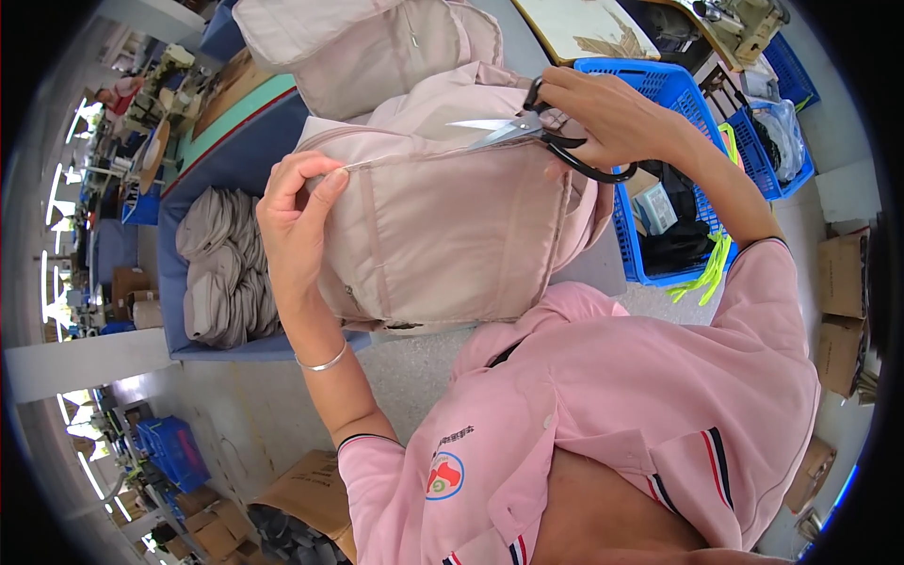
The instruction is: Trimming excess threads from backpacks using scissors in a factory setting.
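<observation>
A pale pink-beige fabric bag (443, 235) stands in front of me, with seams and a zip along its upper edge. My left hand (297, 212) is closed on the bag's upper left corner, pinching the edge between thumb and fingers. In my right hand (612, 118) is a pair of black-handled scissors (508, 130). Their blades are spread apart and point left, lying along the bag's top seam. Some of the right fingers are hidden behind the bag's edge and the handles. A thin pale line, perhaps a thread, runs along the seam near my left thumb.
Another similar bag (377, 61) lies behind. Stacked folded beige pieces (221, 268) fill a blue-walled bin (169, 311) at left. At right, a blue plastic basket (626, 68) holds dark items, with neon yellow strips (711, 273) hanging over it. Cardboard boxes (841, 273) stand far right.
</observation>
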`<state>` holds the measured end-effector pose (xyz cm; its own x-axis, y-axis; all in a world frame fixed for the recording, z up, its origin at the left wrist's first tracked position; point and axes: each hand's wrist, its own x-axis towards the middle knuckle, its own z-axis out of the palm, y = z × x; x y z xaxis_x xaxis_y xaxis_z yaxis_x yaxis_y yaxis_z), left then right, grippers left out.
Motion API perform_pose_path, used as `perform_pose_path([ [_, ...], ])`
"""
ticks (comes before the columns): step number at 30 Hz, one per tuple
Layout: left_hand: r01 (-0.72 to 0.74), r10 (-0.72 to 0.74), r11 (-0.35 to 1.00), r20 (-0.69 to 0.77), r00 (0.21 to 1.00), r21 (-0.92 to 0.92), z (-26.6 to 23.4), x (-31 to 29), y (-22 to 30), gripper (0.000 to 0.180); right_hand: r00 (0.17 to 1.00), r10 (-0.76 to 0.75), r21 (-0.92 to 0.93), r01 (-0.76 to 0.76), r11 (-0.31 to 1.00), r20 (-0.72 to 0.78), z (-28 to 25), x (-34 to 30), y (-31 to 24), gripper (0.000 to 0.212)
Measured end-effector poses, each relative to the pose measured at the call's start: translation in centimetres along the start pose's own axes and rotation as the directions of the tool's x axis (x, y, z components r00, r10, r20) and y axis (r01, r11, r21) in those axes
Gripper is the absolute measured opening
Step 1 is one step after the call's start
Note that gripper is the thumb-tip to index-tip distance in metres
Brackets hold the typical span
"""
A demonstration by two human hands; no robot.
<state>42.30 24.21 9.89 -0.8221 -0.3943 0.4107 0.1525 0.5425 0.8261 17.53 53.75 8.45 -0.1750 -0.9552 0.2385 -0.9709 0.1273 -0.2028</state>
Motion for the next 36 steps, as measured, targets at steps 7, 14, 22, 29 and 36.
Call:
perform_pose_path([
  [7,-0.033,0.033,0.999,-0.008,0.999,0.013,-0.2,-0.9,0.6,0.009,0.987,-0.156,0.035,0.154,0.987,0.048,0.3,3.3,-1.9,0.065],
  [14,-0.003,0.002,0.999,-0.025,1.0,-0.034,-0.6,-1.5,0.5,0.01,0.979,-0.19,0.049,0.194,0.98,-0.078,1.2,3.2,-2.8,0.062],
  [22,0.003,-0.003,1.0,-0.027,1.0,-0.014,-0.5,-1.7,0.7,0.01,0.976,-0.196,0.047,0.201,0.979,-0.099,1.8,2.7,-3.0,0.059],
  [29,-0.017,0.016,1.0,-0.025,1.0,-0.025,-0.5,-1.7,0.7,0.011,0.986,-0.162,0.073,0.163,0.984,-0.025,2.5,2.0,-2.7,0.047],
  [36,-0.02,0.02,0.999,-0.028,0.999,-0.028,-0.1,-1.7,0.9,0.01,0.979,-0.178,0.035,0.182,0.983,-0.097,2.2,2.7,-3.7,0.049],
])
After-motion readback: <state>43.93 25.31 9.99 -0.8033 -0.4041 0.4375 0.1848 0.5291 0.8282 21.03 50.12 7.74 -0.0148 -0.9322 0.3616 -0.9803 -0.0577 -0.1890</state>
